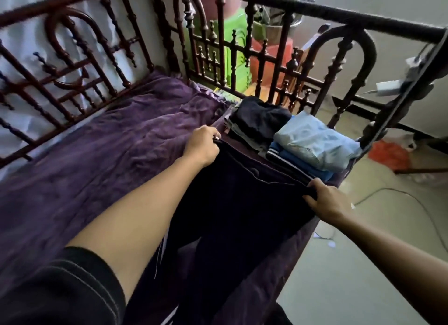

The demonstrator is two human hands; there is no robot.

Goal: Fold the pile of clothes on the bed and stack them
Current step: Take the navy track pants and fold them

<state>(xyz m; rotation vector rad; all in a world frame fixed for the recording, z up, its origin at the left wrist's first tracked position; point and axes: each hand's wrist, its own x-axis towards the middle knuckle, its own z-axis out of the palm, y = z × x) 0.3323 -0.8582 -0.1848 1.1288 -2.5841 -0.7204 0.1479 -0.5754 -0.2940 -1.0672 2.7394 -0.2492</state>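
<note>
Dark trousers (232,215), which look soft, limp and light, hang stretched over the purple bed (97,155) beside the folded stacks (315,140), best held at the waistband corners, where left hand (202,146) and right hand (327,202) each pinch the edge.

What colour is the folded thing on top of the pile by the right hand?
Light blue, seen in the head view.
</note>
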